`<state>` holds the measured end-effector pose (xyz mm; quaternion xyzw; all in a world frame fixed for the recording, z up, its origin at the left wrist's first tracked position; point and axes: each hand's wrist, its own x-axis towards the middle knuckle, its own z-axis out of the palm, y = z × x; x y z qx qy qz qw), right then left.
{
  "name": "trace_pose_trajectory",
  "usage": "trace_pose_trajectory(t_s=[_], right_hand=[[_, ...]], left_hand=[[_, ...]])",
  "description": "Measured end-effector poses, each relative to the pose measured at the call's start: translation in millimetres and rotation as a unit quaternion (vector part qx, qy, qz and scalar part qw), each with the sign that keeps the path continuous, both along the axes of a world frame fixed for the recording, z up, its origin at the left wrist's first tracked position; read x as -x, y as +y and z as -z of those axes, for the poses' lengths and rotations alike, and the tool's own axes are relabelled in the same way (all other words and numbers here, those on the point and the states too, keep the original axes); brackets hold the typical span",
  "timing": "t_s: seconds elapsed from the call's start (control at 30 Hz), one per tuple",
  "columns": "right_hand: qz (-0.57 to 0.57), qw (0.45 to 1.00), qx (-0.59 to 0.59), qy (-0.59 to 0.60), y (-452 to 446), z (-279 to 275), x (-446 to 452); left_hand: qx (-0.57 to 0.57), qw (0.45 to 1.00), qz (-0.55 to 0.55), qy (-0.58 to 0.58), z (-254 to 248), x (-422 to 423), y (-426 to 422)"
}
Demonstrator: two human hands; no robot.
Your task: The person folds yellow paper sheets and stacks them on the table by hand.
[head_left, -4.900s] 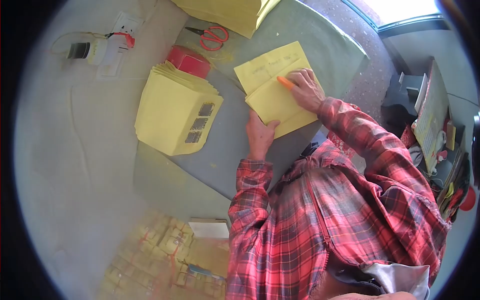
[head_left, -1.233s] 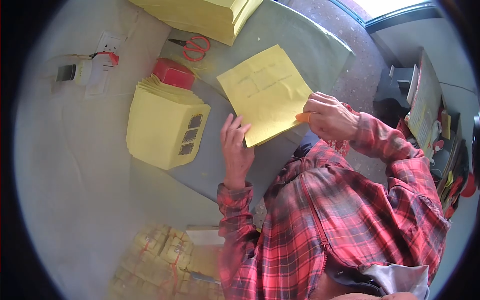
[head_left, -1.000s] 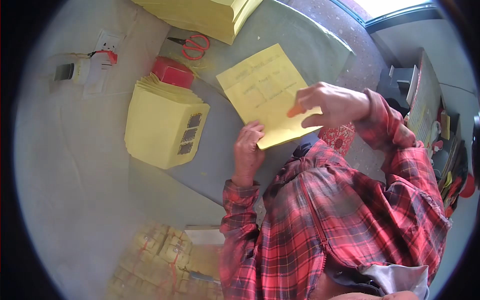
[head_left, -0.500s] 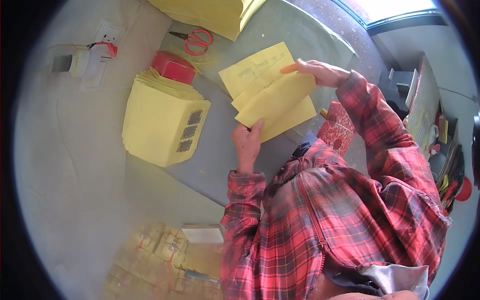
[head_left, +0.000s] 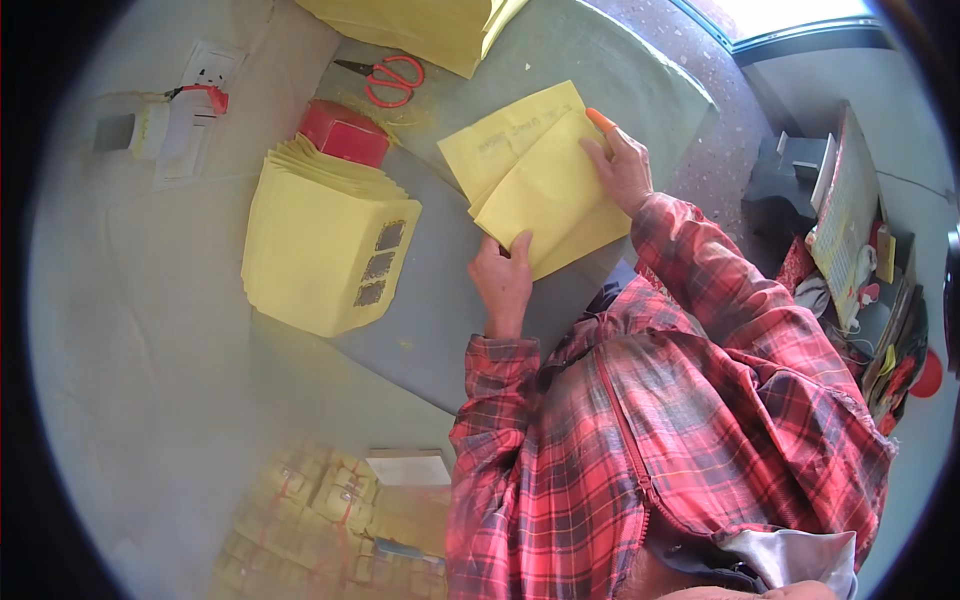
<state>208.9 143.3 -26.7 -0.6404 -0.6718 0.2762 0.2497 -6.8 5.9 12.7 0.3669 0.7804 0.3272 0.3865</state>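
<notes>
My left hand (head_left: 502,285) pinches the lower left edge of a folded yellow paper sheet (head_left: 540,185), with the thumb on top. At the sheet's right edge, my right hand (head_left: 625,168) grips it too, an orange cover on one fingertip. Under the folded sheet lies more yellow paper (head_left: 500,140) with faint dark print. Left of my hands stands a thick stack of folded yellow paper (head_left: 320,240), its front face marked with three dark printed squares. Parts of the fingers are hidden behind the paper.
A red box (head_left: 345,134) touches the stack's far end. Red-handled scissors (head_left: 390,80) lie beyond it, near larger yellow paper (head_left: 430,30). Bundled yellow packets (head_left: 300,510) and a white box (head_left: 408,467) sit at lower left. A wall socket (head_left: 212,75) is at upper left.
My right hand has moved slightly down and toward me along the paper's right edge, and the top sheet is now folded over flatter. My left hand stays at its edge, shifted slightly.
</notes>
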Motion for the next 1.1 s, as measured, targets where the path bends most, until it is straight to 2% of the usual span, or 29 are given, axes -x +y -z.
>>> trace_pose_trajectory(t_s=[0.1, 0.27, 0.6, 0.8, 0.93, 1.0, 1.03, 1.1], right_hand=[[-0.007, 0.996, -0.074, -0.045, 4, 26, 0], [-0.002, 0.99, -0.118, -0.078, 4, 28, 4], [0.025, 0.963, -0.206, -0.173, 4, 37, 14], [0.021, 0.973, -0.093, -0.209, 3, 14, 23], [-0.063, 0.933, -0.279, -0.218, 2, -22, 40], [-0.087, 0.991, -0.078, -0.057, -13, -17, 70], [-0.187, 0.939, -0.2, -0.208, -20, -16, 85], [-0.298, 0.934, -0.135, -0.14, -38, -12, 106]], left_hand=[[-0.01, 1.0, -0.007, 0.019, 2, 1, 0], [-0.016, 1.0, -0.015, 0.021, 18, 2, -1], [0.022, 0.999, -0.002, 0.047, 14, 3, 6], [0.027, 0.995, 0.012, 0.097, 22, 2, 9], [0.047, 0.99, 0.016, 0.133, 26, -2, 7], [0.028, 0.993, 0.021, 0.114, 29, -2, 3], [0.011, 0.995, 0.024, 0.095, 31, 0, 1], [-0.019, 0.997, 0.029, 0.064, 33, 5, -4]])
